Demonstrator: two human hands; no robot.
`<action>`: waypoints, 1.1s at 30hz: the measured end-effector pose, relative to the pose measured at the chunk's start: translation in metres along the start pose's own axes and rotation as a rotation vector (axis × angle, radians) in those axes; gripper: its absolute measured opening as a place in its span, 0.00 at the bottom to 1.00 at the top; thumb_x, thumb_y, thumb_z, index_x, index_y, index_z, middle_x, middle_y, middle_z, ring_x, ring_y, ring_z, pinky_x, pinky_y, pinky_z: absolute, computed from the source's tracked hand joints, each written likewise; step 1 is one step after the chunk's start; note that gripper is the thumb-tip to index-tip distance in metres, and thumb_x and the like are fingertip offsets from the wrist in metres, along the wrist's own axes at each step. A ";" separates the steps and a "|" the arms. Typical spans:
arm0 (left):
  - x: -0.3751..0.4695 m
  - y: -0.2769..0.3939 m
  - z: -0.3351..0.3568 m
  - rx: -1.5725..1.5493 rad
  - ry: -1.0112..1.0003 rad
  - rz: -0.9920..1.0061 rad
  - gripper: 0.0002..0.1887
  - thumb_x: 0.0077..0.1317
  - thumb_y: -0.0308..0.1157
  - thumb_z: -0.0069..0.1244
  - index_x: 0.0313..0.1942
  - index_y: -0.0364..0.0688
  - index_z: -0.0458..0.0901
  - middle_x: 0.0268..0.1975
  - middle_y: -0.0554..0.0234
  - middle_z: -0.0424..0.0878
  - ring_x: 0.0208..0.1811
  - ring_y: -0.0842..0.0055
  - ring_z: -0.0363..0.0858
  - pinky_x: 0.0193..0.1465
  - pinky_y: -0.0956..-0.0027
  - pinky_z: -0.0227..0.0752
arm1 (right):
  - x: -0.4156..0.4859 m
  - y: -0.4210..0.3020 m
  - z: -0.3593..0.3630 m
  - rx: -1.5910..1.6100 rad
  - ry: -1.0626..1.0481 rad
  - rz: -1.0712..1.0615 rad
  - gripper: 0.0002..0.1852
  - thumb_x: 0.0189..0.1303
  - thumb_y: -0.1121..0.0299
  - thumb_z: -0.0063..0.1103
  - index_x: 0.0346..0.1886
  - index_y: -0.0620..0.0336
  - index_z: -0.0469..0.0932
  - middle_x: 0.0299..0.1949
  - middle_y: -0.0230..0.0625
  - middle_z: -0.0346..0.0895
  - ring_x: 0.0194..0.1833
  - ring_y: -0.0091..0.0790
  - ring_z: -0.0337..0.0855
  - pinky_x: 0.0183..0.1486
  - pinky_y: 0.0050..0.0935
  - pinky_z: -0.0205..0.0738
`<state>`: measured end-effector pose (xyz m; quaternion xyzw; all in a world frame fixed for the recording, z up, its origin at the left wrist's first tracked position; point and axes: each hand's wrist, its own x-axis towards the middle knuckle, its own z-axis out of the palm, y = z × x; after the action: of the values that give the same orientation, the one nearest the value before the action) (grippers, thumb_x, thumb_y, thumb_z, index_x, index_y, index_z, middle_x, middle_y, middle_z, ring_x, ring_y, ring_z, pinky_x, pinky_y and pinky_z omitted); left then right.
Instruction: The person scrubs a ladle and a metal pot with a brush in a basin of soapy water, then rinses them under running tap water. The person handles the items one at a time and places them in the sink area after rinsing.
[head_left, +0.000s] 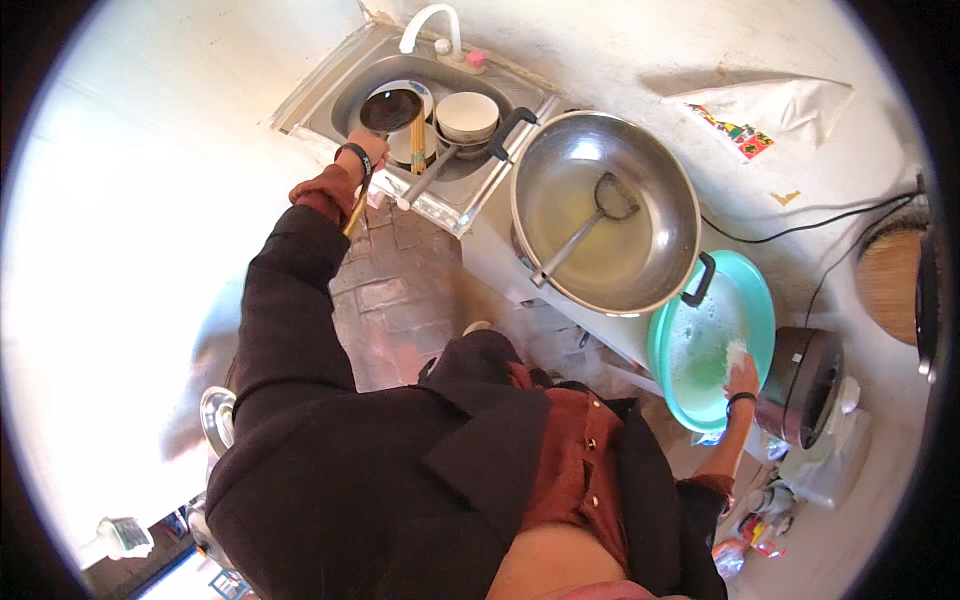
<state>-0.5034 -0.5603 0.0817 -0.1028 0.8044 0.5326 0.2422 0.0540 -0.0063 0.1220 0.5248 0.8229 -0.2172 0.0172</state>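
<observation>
My left hand (365, 147) grips a ladle with a dark round bowl (391, 111); its yellowish handle runs back beneath my wrist. The ladle is over the steel sink (345, 105), where white bowls (467, 116), a bundle of chopsticks (418, 146) and a grey-handled pan or scoop (429, 180) lie. At the right, my right hand (741, 375) holds a pale bristly scrubber (736, 351) inside a turquoise basin (761, 300) of sudsy water. Between the hands stands a large steel wok (679, 195) with cloudy yellowish liquid and a metal skimmer (574, 244) resting in it.
A white faucet (435, 22) curves over the sink. Right of the basin sits a dark brown appliance (806, 375) with a black cord (772, 238) along the wall. Bottles and packets (765, 525) lie at lower right. The floor is brick (382, 296).
</observation>
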 end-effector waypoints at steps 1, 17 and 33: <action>0.019 -0.003 0.000 0.012 0.009 -0.021 0.08 0.56 0.22 0.43 0.19 0.35 0.73 0.15 0.60 0.74 0.14 0.75 0.73 0.11 0.73 0.62 | -0.002 0.000 -0.003 -0.020 0.000 0.029 0.19 0.55 0.69 0.45 0.53 0.53 0.67 0.39 0.47 0.76 0.25 0.42 0.79 0.23 0.34 0.76; 0.193 -0.050 0.003 1.621 -0.029 0.251 0.22 0.59 0.51 0.45 0.39 0.42 0.82 0.44 0.57 0.81 0.47 0.66 0.78 0.48 0.65 0.70 | -0.032 -0.036 0.003 -0.068 0.038 0.201 0.20 0.56 0.68 0.45 0.54 0.46 0.66 0.25 0.39 0.73 0.14 0.30 0.72 0.12 0.28 0.65; 0.225 -0.080 -0.046 0.936 0.151 0.601 0.14 0.60 0.38 0.42 0.35 0.39 0.80 0.32 0.55 0.82 0.30 0.67 0.79 0.33 0.65 0.71 | -0.027 -0.047 0.007 -0.075 -0.012 0.267 0.21 0.56 0.67 0.45 0.56 0.53 0.66 0.34 0.46 0.77 0.19 0.33 0.77 0.18 0.30 0.70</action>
<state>-0.6760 -0.6143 -0.0804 0.2116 0.9640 0.1555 0.0413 0.0238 -0.0490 0.1386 0.6274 0.7531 -0.1854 0.0705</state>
